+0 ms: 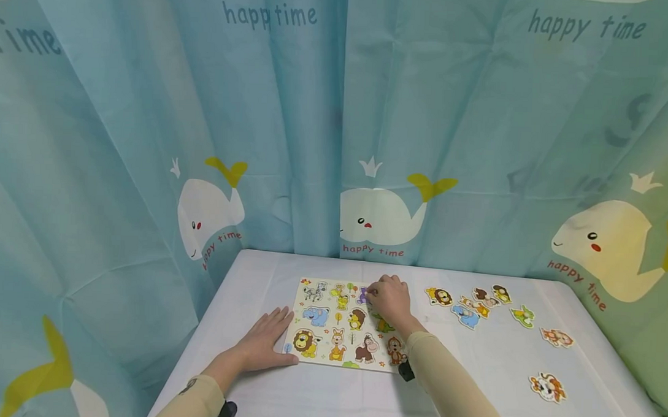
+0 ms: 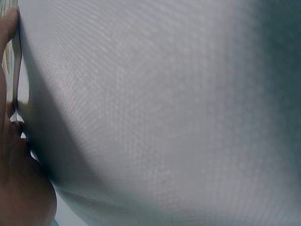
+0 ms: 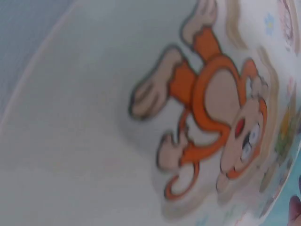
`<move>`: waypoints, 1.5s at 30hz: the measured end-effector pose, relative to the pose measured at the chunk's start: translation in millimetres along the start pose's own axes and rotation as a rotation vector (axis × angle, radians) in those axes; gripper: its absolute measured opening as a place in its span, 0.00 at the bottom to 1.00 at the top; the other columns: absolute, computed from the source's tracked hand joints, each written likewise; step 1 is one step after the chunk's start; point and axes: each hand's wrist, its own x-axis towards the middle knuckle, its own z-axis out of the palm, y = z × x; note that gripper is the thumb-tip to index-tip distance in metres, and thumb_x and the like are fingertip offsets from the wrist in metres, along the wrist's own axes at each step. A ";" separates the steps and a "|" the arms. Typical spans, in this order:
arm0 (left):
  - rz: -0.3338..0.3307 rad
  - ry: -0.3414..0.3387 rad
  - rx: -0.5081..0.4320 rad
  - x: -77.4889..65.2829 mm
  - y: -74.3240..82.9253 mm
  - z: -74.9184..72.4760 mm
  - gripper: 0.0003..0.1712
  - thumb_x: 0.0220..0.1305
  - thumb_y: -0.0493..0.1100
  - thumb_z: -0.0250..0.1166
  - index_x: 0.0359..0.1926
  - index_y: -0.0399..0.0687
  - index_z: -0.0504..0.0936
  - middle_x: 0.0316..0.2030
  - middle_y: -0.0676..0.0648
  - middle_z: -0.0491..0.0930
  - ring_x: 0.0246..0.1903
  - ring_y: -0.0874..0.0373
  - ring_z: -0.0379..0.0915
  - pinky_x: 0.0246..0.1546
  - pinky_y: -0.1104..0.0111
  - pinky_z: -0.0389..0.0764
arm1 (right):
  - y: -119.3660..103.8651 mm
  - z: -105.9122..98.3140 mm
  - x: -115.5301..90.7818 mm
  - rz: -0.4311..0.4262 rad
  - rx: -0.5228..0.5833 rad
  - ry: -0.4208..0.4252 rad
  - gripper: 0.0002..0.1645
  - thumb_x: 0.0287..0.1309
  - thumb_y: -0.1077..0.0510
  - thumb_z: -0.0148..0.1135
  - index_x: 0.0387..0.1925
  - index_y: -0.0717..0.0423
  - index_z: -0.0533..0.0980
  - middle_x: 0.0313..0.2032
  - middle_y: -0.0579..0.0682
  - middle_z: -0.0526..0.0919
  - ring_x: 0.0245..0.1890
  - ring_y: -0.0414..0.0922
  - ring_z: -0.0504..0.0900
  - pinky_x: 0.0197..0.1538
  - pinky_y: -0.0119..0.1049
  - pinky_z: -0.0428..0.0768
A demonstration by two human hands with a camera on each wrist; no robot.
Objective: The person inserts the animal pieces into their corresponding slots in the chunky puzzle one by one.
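Observation:
A puzzle board [image 1: 323, 358] with animal pictures in rows lies on the table. My left hand [image 1: 264, 341] rests at its left side, fingers spread beside the edge and thumb at the lower left corner. In the left wrist view, the thumb [image 2: 8, 26] touches the board's edge. My right hand [image 1: 390, 301] is over the upper right of the board, fingers curled, pinching a purple animal puzzle piece [image 1: 362, 295] at its place there. The hand hides part of that piece. Below the right wrist is the board's monkey picture [image 1: 395, 350], large in the right wrist view.
Several loose animal pieces lie right of the board: a lion [image 1: 438, 296], a blue elephant [image 1: 465, 317], a green crocodile [image 1: 523, 316], a monkey [image 1: 556, 338] and, nearer the front, a striped white-and-orange piece [image 1: 547, 387]. A blue curtain [image 1: 314, 140] hangs behind the white table [image 1: 266, 264].

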 end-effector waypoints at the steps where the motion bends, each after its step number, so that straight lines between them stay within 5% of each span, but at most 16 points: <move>1: 0.000 0.000 0.003 0.5 -0.4 0.6 0.64 0.55 0.74 0.68 0.80 0.45 0.55 0.80 0.43 0.50 0.79 0.45 0.41 0.78 0.49 0.46 | 1.3 -1.6 -0.3 0.001 0.007 0.000 0.09 0.62 0.48 0.72 0.39 0.47 0.90 0.36 0.44 0.80 0.39 0.47 0.72 0.43 0.46 0.72; 17: -0.009 0.007 0.002 2.3 -1.2 2.4 0.65 0.53 0.76 0.68 0.80 0.46 0.56 0.80 0.44 0.51 0.79 0.45 0.42 0.78 0.48 0.47 | 23.6 -56.4 -8.8 -0.041 0.175 0.124 0.12 0.64 0.52 0.71 0.45 0.53 0.89 0.42 0.50 0.84 0.41 0.50 0.73 0.44 0.48 0.71; 45: -0.021 -0.007 -0.002 3.1 -0.7 1.7 0.65 0.53 0.77 0.67 0.81 0.46 0.55 0.80 0.44 0.50 0.79 0.45 0.40 0.78 0.49 0.45 | 77.1 -70.2 -43.2 0.051 0.178 0.178 0.12 0.63 0.52 0.71 0.44 0.54 0.89 0.42 0.52 0.85 0.44 0.52 0.75 0.46 0.52 0.72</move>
